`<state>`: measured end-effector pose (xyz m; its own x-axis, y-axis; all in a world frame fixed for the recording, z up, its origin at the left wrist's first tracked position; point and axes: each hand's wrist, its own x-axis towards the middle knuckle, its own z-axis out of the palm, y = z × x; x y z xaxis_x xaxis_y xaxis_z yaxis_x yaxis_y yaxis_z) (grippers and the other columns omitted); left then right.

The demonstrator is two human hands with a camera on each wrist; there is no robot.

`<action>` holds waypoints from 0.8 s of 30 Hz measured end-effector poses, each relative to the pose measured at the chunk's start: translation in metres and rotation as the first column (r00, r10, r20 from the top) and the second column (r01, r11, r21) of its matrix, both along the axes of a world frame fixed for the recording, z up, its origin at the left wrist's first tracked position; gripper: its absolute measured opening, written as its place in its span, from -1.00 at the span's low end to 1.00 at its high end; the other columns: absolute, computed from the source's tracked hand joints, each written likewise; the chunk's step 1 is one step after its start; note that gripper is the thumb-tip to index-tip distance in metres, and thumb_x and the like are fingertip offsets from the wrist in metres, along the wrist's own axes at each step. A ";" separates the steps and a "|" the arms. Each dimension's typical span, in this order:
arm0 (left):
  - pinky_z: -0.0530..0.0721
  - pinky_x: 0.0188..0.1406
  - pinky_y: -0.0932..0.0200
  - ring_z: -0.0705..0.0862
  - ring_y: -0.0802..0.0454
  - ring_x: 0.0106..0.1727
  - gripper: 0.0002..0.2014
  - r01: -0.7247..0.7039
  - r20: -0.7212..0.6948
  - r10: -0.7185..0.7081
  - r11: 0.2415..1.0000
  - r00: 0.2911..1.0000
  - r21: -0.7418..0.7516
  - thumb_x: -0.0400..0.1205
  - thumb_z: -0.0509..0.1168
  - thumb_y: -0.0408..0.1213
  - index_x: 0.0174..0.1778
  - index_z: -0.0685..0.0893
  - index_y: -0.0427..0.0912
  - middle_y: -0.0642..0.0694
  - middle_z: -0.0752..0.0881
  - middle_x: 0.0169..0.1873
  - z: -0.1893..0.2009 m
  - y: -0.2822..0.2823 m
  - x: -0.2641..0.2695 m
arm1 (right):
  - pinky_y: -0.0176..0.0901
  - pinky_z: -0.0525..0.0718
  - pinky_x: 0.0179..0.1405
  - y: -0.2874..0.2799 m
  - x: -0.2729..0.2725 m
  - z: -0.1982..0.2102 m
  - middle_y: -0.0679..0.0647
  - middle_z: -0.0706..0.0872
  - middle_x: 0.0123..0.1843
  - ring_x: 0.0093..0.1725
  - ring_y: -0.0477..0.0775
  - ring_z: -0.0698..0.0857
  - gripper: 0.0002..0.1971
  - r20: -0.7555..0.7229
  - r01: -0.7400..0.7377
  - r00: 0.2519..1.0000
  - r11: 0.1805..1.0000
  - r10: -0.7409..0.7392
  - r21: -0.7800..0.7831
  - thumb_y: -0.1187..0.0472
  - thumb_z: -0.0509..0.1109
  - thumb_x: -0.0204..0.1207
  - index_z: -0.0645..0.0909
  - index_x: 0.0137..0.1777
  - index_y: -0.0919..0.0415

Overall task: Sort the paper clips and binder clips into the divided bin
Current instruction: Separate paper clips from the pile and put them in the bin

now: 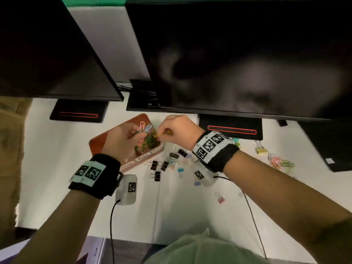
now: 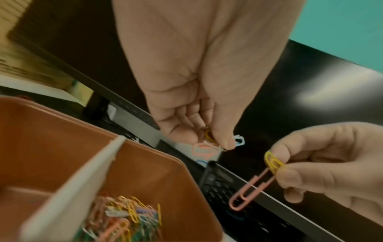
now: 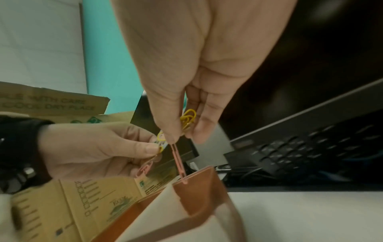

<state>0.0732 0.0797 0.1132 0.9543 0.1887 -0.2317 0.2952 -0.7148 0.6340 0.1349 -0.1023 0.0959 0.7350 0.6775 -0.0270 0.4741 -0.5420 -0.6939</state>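
Note:
A brown divided bin (image 1: pixel 99 142) lies on the white desk, with a pile of coloured paper clips (image 1: pixel 146 144) in its right compartment. Above that pile my left hand (image 1: pixel 139 131) pinches a small bunch of paper clips (image 2: pixel 209 144), yellow, pink and blue. Close to its right, my right hand (image 1: pixel 162 134) pinches yellow paper clips (image 3: pixel 187 121), and a pink paper clip (image 2: pixel 250 190) hangs linked below them, its tip just over the bin's rim (image 3: pixel 199 188). A white divider (image 2: pixel 87 176) splits the bin. The left compartment (image 2: pixel 41 139) shows no clips where visible.
Black and pastel binder clips (image 1: pixel 167 164) lie scattered right of the bin. Further right are a yellow binder clip (image 1: pixel 261 149), a paper clip heap (image 1: pixel 280 162) and a pink binder clip (image 1: pixel 220 198). Two monitors (image 1: pixel 238 63) overhang the desk's back. A cardboard box (image 1: pixel 11 149) stands left.

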 end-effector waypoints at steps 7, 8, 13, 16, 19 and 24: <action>0.70 0.16 -0.14 0.74 -0.03 0.00 -0.92 -0.170 -0.138 0.146 0.968 0.980 -0.187 0.60 0.32 -0.19 -0.09 0.69 -0.08 -0.08 0.78 -0.11 -0.033 0.043 0.015 | -0.05 0.60 0.21 0.083 0.008 -0.020 0.17 0.72 0.12 0.14 0.17 0.67 -0.78 -0.089 0.022 0.995 0.987 -0.036 -0.159 0.22 0.42 0.49 0.64 0.12 0.23; 0.67 0.22 -0.15 0.72 -0.05 0.08 -0.83 -0.156 -0.145 0.131 0.973 0.981 -0.172 0.62 0.27 -0.17 0.05 0.69 -0.12 -0.12 0.77 0.00 -0.036 0.045 0.015 | -0.03 0.60 0.22 0.082 0.008 -0.023 0.18 0.71 0.15 0.16 0.17 0.66 -0.73 -0.107 0.034 0.993 0.988 -0.050 -0.153 0.21 0.43 0.49 0.61 0.18 0.22; 0.60 0.20 0.07 0.65 0.03 0.11 -0.71 0.004 -0.094 -0.014 0.994 0.995 -0.109 0.69 0.14 -0.12 0.25 0.61 -0.13 -0.04 0.71 0.08 -0.030 0.029 0.009 | -0.15 0.66 0.14 0.028 -0.001 -0.027 0.08 0.67 0.11 0.04 0.03 0.68 -0.77 -0.106 0.116 0.987 0.993 -0.118 -0.026 0.19 0.38 0.54 0.62 0.18 0.16; 0.61 0.12 0.13 0.65 0.07 0.03 -0.76 0.122 -0.084 -0.137 0.979 0.987 -0.165 0.68 0.17 -0.13 0.16 0.64 -0.11 0.01 0.72 -0.01 -0.026 -0.002 0.007 | -0.22 0.67 -0.03 -0.040 -0.009 -0.034 -0.05 0.64 -0.05 -0.15 -0.02 0.68 -0.85 -0.082 0.243 0.966 0.970 -0.245 -0.029 0.20 0.38 0.55 0.67 0.09 0.13; 0.68 0.06 0.06 0.69 0.03 -0.08 -0.80 0.243 -0.080 -0.263 0.950 0.962 -0.195 0.64 0.24 -0.17 0.07 0.68 -0.14 -0.04 0.75 -0.10 -0.036 -0.044 0.010 | -0.20 0.63 -0.06 -0.117 -0.020 -0.045 0.01 0.69 -0.04 -0.18 -0.06 0.62 -0.84 -0.056 0.393 0.913 0.909 -0.403 -0.138 0.24 0.37 0.55 0.69 0.10 0.15; 0.63 -0.04 0.20 0.68 0.06 -0.11 -0.80 0.477 -0.148 -0.496 0.867 0.856 -0.146 0.60 0.28 -0.17 0.09 0.66 -0.13 -0.08 0.75 -0.02 -0.068 -0.136 0.003 | -0.18 0.52 0.26 -0.209 -0.043 -0.065 0.13 0.68 0.30 0.23 0.13 0.65 -0.71 -0.100 0.407 0.864 0.803 -0.493 -0.435 0.29 0.24 0.61 0.63 0.28 0.16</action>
<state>0.0764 -0.0558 0.0456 0.8602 -0.3223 -0.3951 0.0389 -0.7311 0.6812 0.0921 -0.3114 0.0308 0.9033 0.1727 -0.3926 -0.0158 -0.9014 -0.4328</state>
